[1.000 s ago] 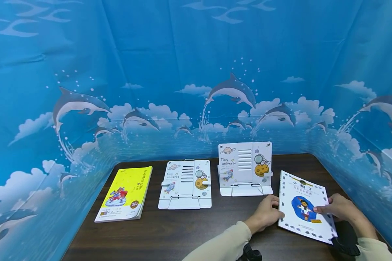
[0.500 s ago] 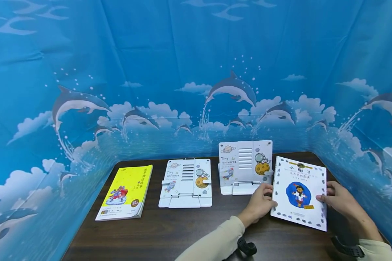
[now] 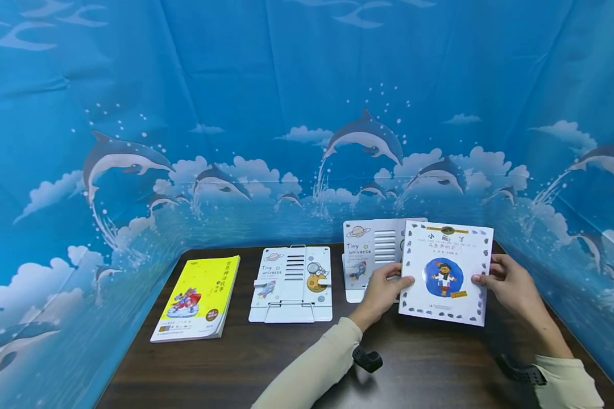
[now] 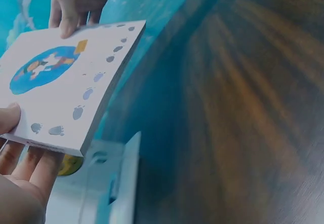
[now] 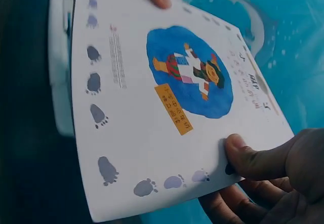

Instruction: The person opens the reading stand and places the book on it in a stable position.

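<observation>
Between both hands is a white book with a blue oval picture and a footprint border, lifted off the table and tilted up. My left hand pinches its left edge, thumb on the cover and fingers behind, as the left wrist view shows. On the opposite edge my right hand grips in the same way; its thumb presses the cover in the right wrist view. Behind the book stands a white book stand with a raised back, its right part hidden by the book.
A second white book stand, leaned further back, is left of the raised one. Farther left a yellow book lies on the dark wooden table. A blue dolphin-print curtain encloses the back and sides.
Both hands have carried the white book leftward and up from the right side of the table. It now stands more upright and overlaps the raised book stand.
</observation>
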Motion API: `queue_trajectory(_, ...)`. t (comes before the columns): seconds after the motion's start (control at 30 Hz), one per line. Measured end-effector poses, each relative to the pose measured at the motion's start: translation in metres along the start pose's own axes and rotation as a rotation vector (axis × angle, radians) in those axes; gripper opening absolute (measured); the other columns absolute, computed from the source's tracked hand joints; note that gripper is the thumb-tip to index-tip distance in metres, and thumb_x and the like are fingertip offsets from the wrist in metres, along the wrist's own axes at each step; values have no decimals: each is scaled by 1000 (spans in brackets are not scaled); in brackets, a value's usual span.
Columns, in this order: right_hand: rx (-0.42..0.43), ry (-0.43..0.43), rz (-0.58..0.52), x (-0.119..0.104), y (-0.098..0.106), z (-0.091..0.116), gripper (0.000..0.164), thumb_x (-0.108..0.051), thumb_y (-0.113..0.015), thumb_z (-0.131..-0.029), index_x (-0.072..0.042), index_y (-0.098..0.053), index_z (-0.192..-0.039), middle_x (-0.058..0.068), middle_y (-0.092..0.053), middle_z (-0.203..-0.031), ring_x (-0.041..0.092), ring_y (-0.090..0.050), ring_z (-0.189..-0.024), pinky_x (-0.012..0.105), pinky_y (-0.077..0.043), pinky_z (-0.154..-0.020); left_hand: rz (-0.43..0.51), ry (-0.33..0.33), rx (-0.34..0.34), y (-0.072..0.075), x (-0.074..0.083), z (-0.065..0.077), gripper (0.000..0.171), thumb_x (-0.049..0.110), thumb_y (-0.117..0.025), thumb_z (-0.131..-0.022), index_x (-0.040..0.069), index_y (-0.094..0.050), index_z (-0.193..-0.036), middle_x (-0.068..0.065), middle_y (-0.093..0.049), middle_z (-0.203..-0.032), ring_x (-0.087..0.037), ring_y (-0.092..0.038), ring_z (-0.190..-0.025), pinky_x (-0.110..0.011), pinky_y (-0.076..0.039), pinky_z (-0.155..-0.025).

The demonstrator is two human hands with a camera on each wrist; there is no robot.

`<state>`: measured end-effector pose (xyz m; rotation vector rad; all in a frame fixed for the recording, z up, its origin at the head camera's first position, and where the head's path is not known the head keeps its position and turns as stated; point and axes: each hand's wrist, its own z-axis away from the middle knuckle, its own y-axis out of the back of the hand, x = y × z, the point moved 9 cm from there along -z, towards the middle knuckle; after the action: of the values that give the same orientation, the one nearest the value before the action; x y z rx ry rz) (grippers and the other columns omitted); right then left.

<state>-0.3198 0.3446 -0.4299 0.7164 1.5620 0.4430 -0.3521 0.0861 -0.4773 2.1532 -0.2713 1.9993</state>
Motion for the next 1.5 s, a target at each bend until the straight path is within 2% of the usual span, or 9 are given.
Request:
queue_trajectory(0.3, 79, 71, -47, -45, -3, -10, 54, -7, -72, -101, 13, -45, -144, 41, -65, -128, 49, -70, -101, 17, -51, -64, -59, -83, 40, 39, 31, -12, 30, 14, -76, -99, 5, -75, -128, -13, -77, -119, -18, -79, -98, -29, -65, -83)
queue_trajectory(0.4, 97, 96, -57, -59, -4, -17, 52, -8, -72, -101, 11, -47, -143, 39, -66, -128, 52, -70, -105, 23, -56, -68, -68, -100, 53, 49, 39, -14, 30, 15, -76, -100, 6, -75, -128, -13, -77, -120, -19, -79, -98, -29, -64, -83)
queue_trajectory(0.5, 110, 120, -84, -72, -7, -25, 50, -8, -72, -102, 9, -48, -142, 37, -68, -127, 53, -71, -107, 40, -64, -73, -86, -125, 77, 59, 46, -18, 30, 16, -76, -99, 6, -75, -128, -13, -77, -120, -17, -79, -96, -28, -64, -83)
queue_trajectory(0.63, 131, 153, -106, -87, -11, -34, 48, -6, -72, -101, 7, -50, -142, 36, -69, -126, 53, -71, -108, 57, -63, -83, -112, -157, 115, 73, 51, -22, 30, 16, -77, -99, 5, -75, -126, -14, -77, -118, -18, -79, -95, -27, -64, -83)
queue_trajectory(0.87, 166, 211, -112, -107, -17, -48, 43, -4, -73, -100, 6, -54, -138, 34, -71, -125, 54, -72, -109, 54, -59, -85, -167, -192, 167, 94, 61, -27, 28, 22, -79, -98, 11, -77, -124, -9, -79, -117, -19, -80, -95, -32, -64, -83)
queue_trajectory(1.03, 161, 232, -132, -117, -22, -56, 40, -3, -70, -102, 5, -54, -138, 35, -69, -129, 57, -69, -115, 64, -55, -90, -228, -204, 197, 105, 64, -30, 26, 25, -79, -98, 13, -78, -121, -6, -81, -114, -15, -78, -97, -31, -62, -86)
queue_trajectory(1.17, 159, 242, -135, -120, -27, -62, 38, -2, -68, -103, 3, -56, -138, 34, -70, -128, 56, -69, -115, 66, -54, -91, -246, -204, 223, 112, 64, -31, 24, 24, -79, -98, 13, -78, -119, -6, -82, -111, -16, -78, -96, -32, -62, -86)
queue_trajectory(1.3, 149, 247, -126, -117, -37, -67, 34, -2, -68, -103, 2, -58, -135, 33, -71, -125, 55, -70, -113, 64, -55, -89, -247, -182, 243, 118, 59, -33, 23, 23, -80, -97, 13, -79, -117, -5, -82, -112, -17, -79, -96, -34, -63, -87)
queue_trajectory(1.5, 143, 227, -144, -108, -51, -70, 31, -1, -67, -103, 2, -59, -133, 32, -72, -126, 54, -71, -111, 69, -55, -94, -238, -140, 243, 122, 46, -33, 21, 21, -79, -97, 13, -79, -117, -5, -82, -113, -17, -79, -97, -34, -63, -88)
